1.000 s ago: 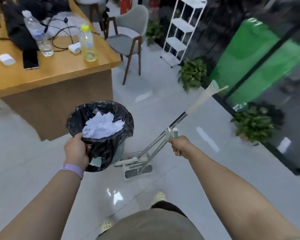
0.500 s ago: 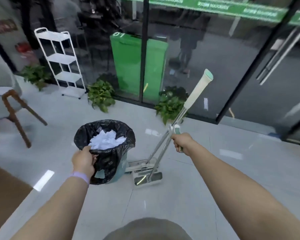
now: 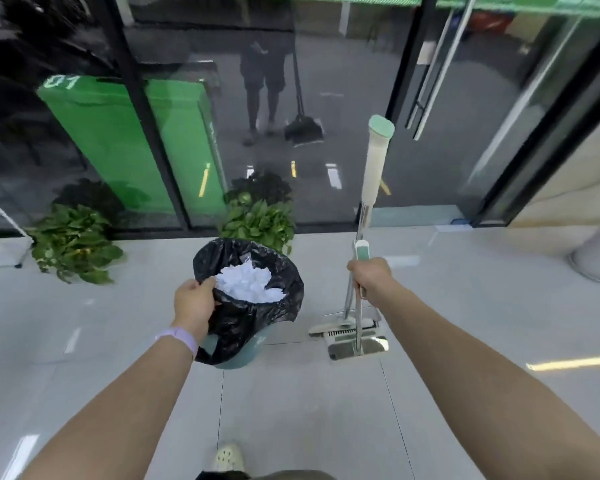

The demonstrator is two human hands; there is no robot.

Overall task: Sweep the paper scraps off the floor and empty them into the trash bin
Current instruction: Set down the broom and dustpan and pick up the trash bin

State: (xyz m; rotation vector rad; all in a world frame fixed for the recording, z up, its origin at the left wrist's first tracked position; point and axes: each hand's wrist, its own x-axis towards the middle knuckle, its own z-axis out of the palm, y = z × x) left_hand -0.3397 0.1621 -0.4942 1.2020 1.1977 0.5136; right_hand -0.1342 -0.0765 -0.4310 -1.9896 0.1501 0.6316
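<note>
My left hand (image 3: 194, 303) grips the near rim of a small teal trash bin (image 3: 246, 351) lined with a black bag (image 3: 257, 317). White paper scraps (image 3: 250, 282) fill its top. My right hand (image 3: 370, 277) holds two metal handles together: the broom (image 3: 378, 161) with its long cream and green grip, and the dustpan (image 3: 357, 346), which hangs just over the floor to the right of the bin. The broom head (image 3: 329, 329) sits against the pan.
A glass wall and door (image 3: 326, 98) stand straight ahead, reflecting a person. Two potted plants (image 3: 73, 242) (image 3: 260, 220) sit at its base. A white shelf leg (image 3: 0, 216) shows at the left edge, a grey column base (image 3: 596, 258) at the right. Pale tiles lie underfoot.
The view has swung right, from the wooden desk to the glass wall. Both hands kept their holds on the bin and the handles, and the broom now stands more upright.
</note>
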